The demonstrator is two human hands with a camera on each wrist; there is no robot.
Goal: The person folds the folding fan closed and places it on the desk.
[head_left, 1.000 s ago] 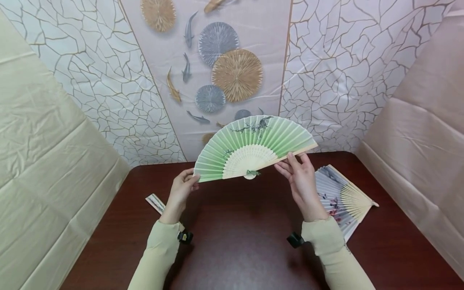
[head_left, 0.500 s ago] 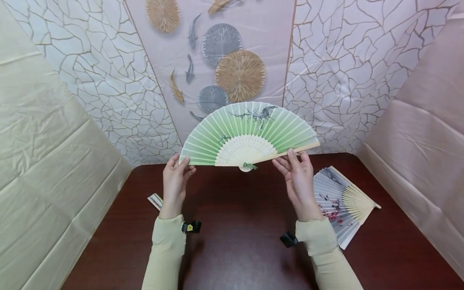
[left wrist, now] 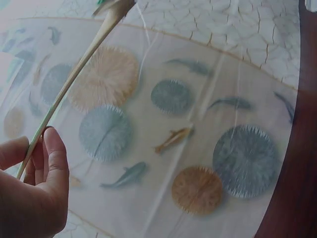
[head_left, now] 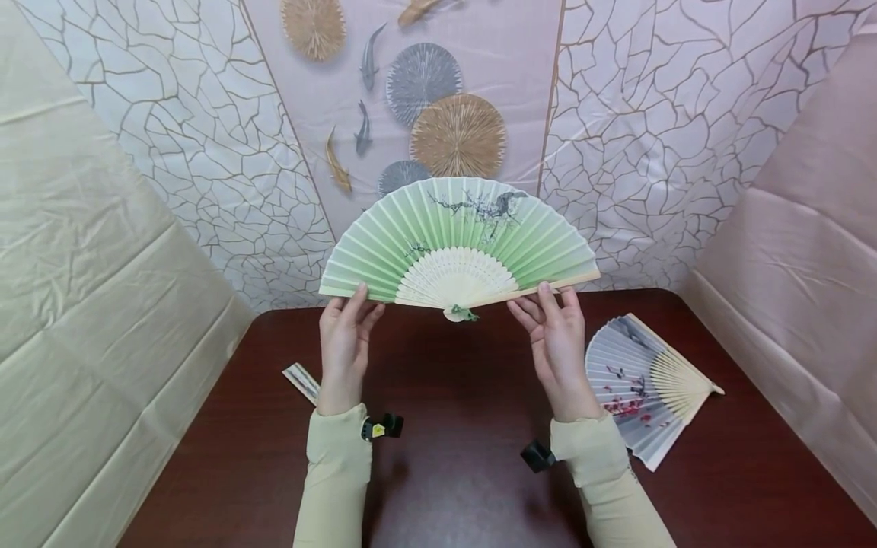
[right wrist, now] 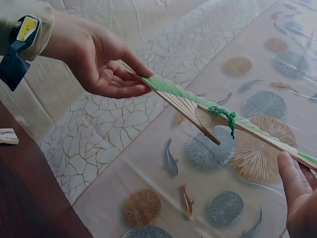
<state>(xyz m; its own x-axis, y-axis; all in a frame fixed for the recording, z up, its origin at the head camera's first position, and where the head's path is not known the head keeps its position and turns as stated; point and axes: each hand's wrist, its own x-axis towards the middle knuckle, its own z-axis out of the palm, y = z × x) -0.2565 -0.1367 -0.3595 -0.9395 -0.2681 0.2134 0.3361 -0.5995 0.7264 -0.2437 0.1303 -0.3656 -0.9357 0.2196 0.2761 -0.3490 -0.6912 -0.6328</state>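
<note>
A green folding fan [head_left: 404, 243] with a dark branch print is spread wide and raised above the table's far edge. Its pale ribs meet at a pivot with a green knotted cord [head_left: 463, 312]. My left hand [head_left: 346, 342] pinches the left guard, thumb in front, fingers behind. The right guard is pinched the same way by my right hand [head_left: 558, 342]. Edge-on in the left wrist view, the fan's guard [left wrist: 74, 72] slants up from the left hand. Both hands [right wrist: 101, 62] and the green cord [right wrist: 223, 113] appear in the right wrist view.
An open grey folding fan [head_left: 637, 388] with red blossoms lies on the dark red table [head_left: 466, 472] at right. A narrow, pale printed strip [head_left: 301, 380] lies at left, partly behind the left wrist. Patterned cloth [head_left: 617, 152] hangs behind; plain cloth walls flank the table.
The green fan has risen and turned to face the head view more fully, its left side coming up level. My left hand has moved up and then inward along the guard.
</note>
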